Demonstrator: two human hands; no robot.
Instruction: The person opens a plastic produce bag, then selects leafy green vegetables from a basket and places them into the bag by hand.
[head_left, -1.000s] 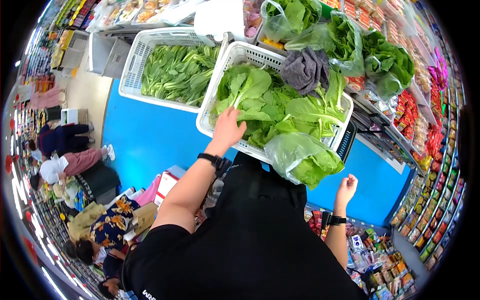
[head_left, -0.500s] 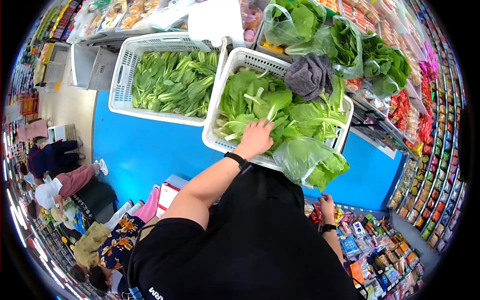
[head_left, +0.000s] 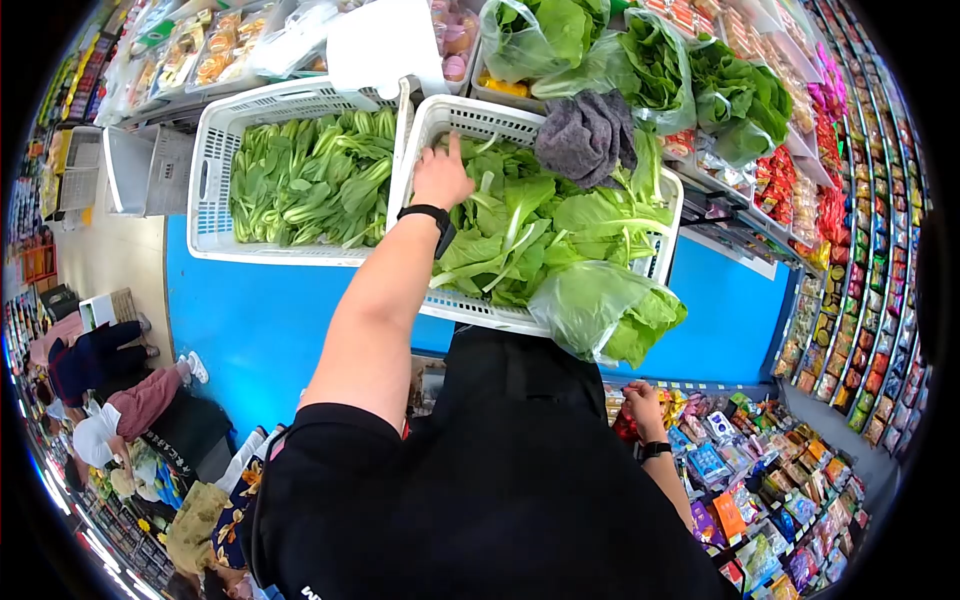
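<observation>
My left hand [head_left: 443, 178] reaches into the far left corner of a white plastic basket [head_left: 483, 312], its fingers apart and the index finger stretched out over the leaves. Loose leafy greens [head_left: 510, 225] with pale stems fill this basket. A crumpled grey cloth [head_left: 587, 138] lies on the greens at the back. Over the front right corner rests a clear bag of lettuce [head_left: 612, 312]. My right hand [head_left: 645, 405] hangs low beside my body, clear of the basket, with loosely bent fingers and nothing visible in it.
A second white basket [head_left: 203, 185] of bok choy [head_left: 312, 180] adjoins on the left. Bagged greens [head_left: 740, 100] stand behind, near packaged goods. Below the baskets is a blue surface [head_left: 270, 340]. Packaged snacks [head_left: 760, 480] lie at lower right. Other people [head_left: 130, 410] are at left.
My left hand has moved from the front middle of the greens to the basket's far left corner. The baskets have shifted slightly left in view. My right hand stays low.
</observation>
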